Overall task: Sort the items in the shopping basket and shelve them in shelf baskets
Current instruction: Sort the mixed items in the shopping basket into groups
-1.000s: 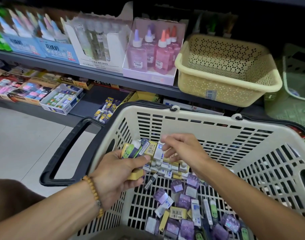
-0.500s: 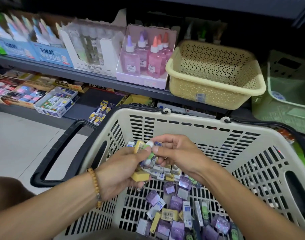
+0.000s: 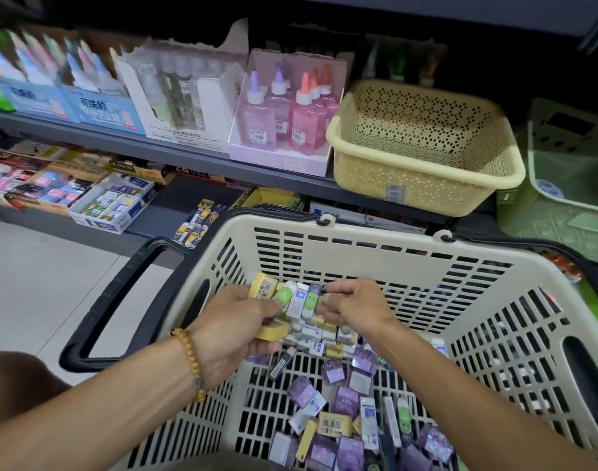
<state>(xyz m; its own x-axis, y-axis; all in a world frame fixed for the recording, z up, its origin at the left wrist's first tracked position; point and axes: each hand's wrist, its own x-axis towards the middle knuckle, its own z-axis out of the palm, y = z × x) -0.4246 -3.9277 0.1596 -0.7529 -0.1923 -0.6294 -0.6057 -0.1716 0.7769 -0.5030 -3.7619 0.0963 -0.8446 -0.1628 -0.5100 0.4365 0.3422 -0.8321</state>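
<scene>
A cream slatted shopping basket [image 3: 375,248] with black handles fills the lower view. Small erasers lie in it: white and yellow ones [image 3: 319,338] near the far wall, purple wrapped ones [image 3: 345,399] closer to me. My left hand [image 3: 236,331] grips a bundle of erasers [image 3: 287,295], yellow, green and white, above the basket's inside. My right hand [image 3: 353,307] pinches the right end of that bundle. A yellow perforated shelf basket [image 3: 423,185] sits on the shelf above, with nothing visible in it. A green shelf basket [image 3: 569,198] stands to its right.
Display boxes line the grey shelf [image 3: 175,154]: pink glue bottles [image 3: 284,120], clear bottles [image 3: 175,93], blue cartons [image 3: 76,103]. Trays of erasers [image 3: 110,205] sit on the lower shelf at left. Tiled floor [image 3: 36,283] lies left of the basket.
My right hand came up from the pile and joined the left at the bundle. The bundle has risen a little above the basket's contents, and my view has tilted upward.
</scene>
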